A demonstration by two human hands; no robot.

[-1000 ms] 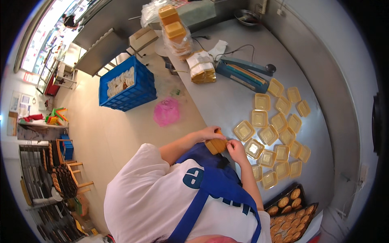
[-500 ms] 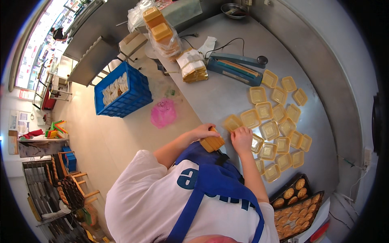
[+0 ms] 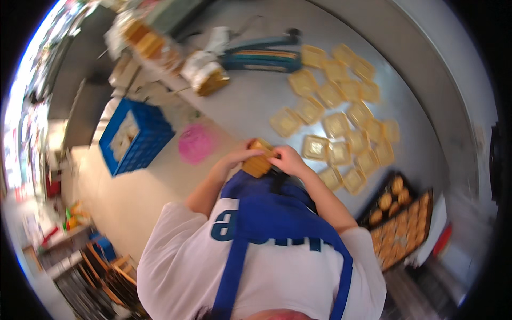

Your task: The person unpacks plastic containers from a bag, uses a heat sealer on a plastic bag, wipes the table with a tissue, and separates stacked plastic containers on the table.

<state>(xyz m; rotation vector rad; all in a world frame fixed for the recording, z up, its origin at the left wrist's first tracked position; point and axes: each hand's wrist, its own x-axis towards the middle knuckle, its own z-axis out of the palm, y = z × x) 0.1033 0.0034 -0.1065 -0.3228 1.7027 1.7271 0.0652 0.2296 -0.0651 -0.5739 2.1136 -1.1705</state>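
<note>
A stack of yellow plastic food containers [image 3: 256,166] is held close to the front of my blue apron. My left hand [image 3: 241,156] is closed round its left side. At the stack's right edge, my right hand [image 3: 288,160] pinches the containers; the fingertips are small and blurred there. Loose yellow containers [image 3: 316,148], several of them, lie spread on the metal table to the right of and beyond my hands. The nearest ones sit just right of my right hand, apart from it.
A blue-green bag sealer [image 3: 261,60] with a raised arm stands at the back. Beside it are packs of gold-and-white bags [image 3: 205,74] and bagged yellow containers [image 3: 152,45]. Dark trays of baked pastries [image 3: 402,229] lie right. A blue crate [image 3: 152,141] and pink bag [image 3: 195,143] are left.
My right hand has come off a loose container on the table and moved left to the stack. The whole view has shifted and turned with my head.
</note>
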